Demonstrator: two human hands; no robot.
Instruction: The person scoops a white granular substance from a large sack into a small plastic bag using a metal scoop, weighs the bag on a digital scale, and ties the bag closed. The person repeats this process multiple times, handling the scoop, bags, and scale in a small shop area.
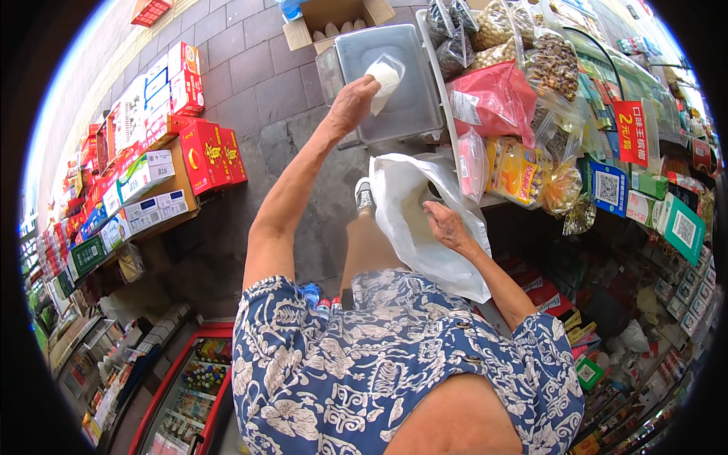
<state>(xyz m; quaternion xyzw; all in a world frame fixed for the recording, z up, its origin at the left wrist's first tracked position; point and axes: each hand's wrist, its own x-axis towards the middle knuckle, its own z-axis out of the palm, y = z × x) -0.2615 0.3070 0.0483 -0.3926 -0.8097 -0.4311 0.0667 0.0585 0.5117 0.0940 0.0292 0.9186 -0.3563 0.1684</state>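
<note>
My left hand [354, 104] is closed on a small clear plastic bag with something white in it [387, 78]. It is held over a large translucent plastic bin with a grey lid [392, 108]. Lower and to the right, my right hand [447, 223] is at the mouth of a big white woven sack [421, 244], which hangs open against my right leg. The fingers of that hand are curled, and whether they grip the sack's edge or something inside cannot be told. The inside of the sack is mostly hidden.
An open cardboard box [335, 23] stands beyond the bin. To the right a white-rimmed tray [441, 85] holds bagged dried goods and a pink bag [492, 96]. At left are stacked cartons and a red gift box [213, 154]. A red-framed glass cooler [187, 392] is at lower left.
</note>
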